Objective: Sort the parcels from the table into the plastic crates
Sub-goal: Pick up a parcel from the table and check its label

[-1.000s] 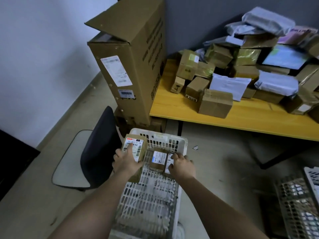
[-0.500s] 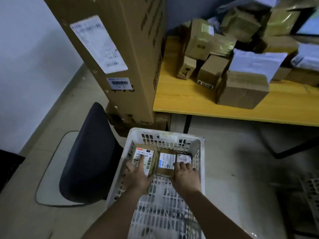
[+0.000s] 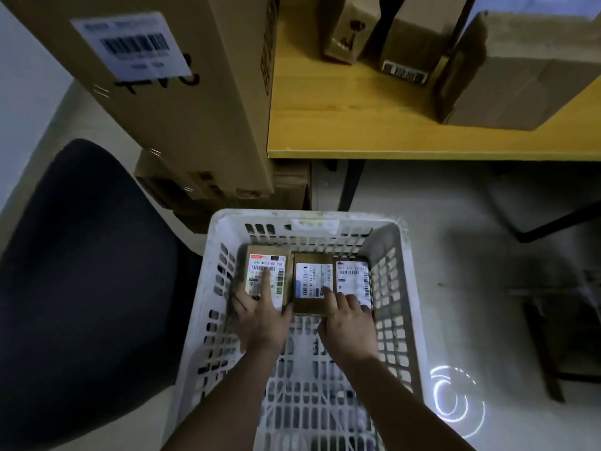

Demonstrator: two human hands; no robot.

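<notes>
A white slotted plastic crate (image 3: 276, 215) stands on the floor in front of me. Three small brown parcels with white labels lie side by side at its far end, flat on the bottom. My left hand (image 3: 263, 320) grips the left parcel (image 3: 257, 263), index finger stretched over its label. My right hand (image 3: 349, 323) has fingers laid on the middle parcel (image 3: 312, 276) and the right parcel (image 3: 353, 275). More cardboard parcels, among them a large box (image 3: 520, 76), sit on the yellow table (image 3: 341, 125) above and behind the crate.
A tall cardboard carton (image 3: 179, 86) stands on smaller boxes left of the table, close behind the crate. A dark office chair (image 3: 81, 271) is against the crate's left side. A table leg (image 3: 351, 183) and dark frame parts (image 3: 549, 336) lie to the right.
Both hands have gone down from above the rim into the crate with the parcels, which now rest on its bottom. My view has dropped and come closer.
</notes>
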